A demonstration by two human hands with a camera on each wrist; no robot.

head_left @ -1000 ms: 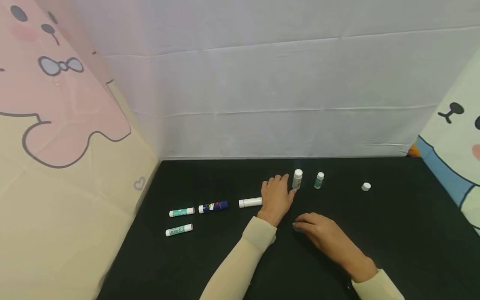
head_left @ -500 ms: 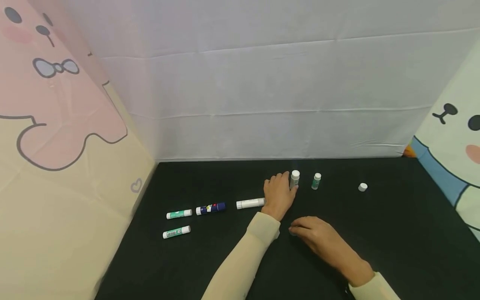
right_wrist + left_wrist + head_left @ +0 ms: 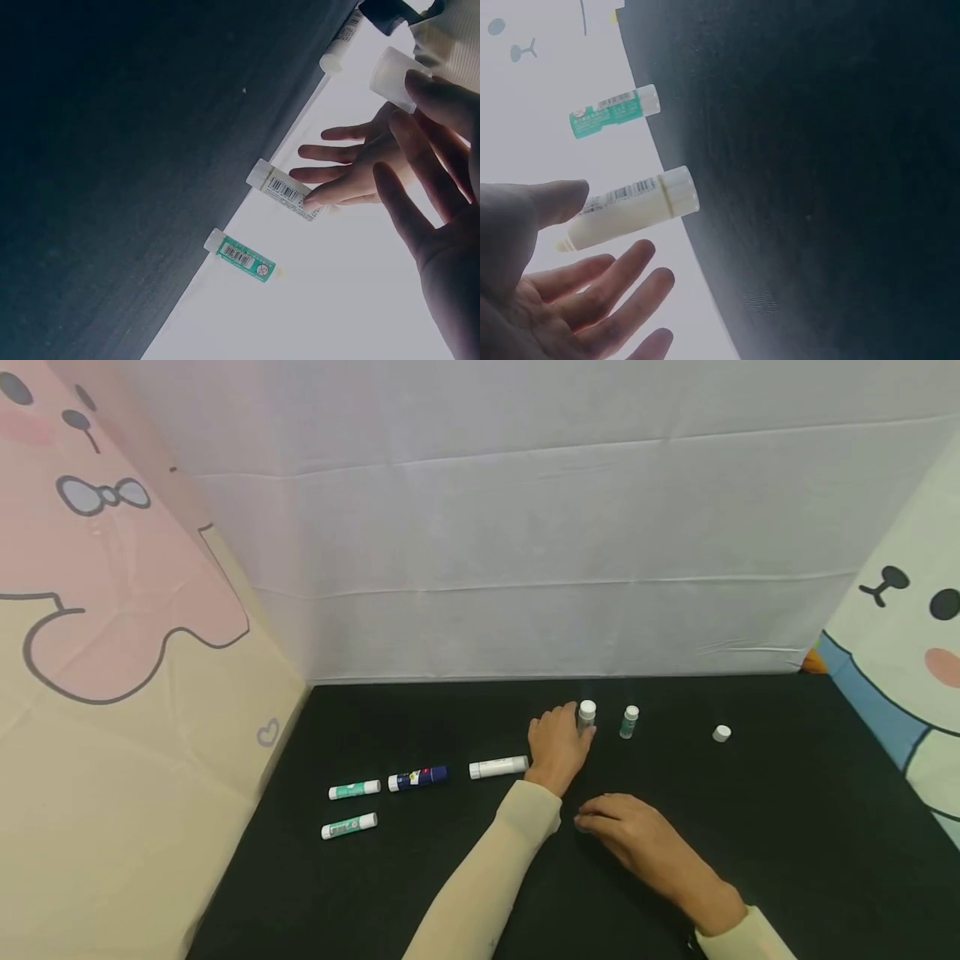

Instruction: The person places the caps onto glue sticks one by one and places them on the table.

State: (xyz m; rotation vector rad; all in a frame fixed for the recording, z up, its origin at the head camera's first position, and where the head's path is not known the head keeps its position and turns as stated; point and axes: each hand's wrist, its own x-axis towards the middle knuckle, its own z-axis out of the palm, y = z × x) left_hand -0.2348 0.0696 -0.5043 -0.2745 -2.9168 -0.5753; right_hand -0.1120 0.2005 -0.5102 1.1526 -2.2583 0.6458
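My left hand (image 3: 558, 747) is around the left side of an upright white glue stick (image 3: 587, 717). In the left wrist view its thumb overlaps the stick, and its fairly straight fingers lie apart below; whether they touch it I cannot tell. A smaller green glue stick (image 3: 629, 722) stands upright to the right. Low over the table, my right hand (image 3: 637, 839) pinches a translucent white cap (image 3: 391, 77) by thumb and fingers; the head view mostly hides this cap. A white glue stick (image 3: 498, 767) lies left of my left wrist.
Two green-labelled glue sticks (image 3: 355, 789) and a dark blue one (image 3: 417, 778) lie on the left of the black tabletop (image 3: 787, 827). A loose white cap (image 3: 722, 733) lies at the back right. A white cloth wall (image 3: 480, 543) rises behind.
My left hand has moved closer to the upright white glue stick and now overlaps its lower part. The right hand stays nearly still with the cap. The head view has shifted slightly.
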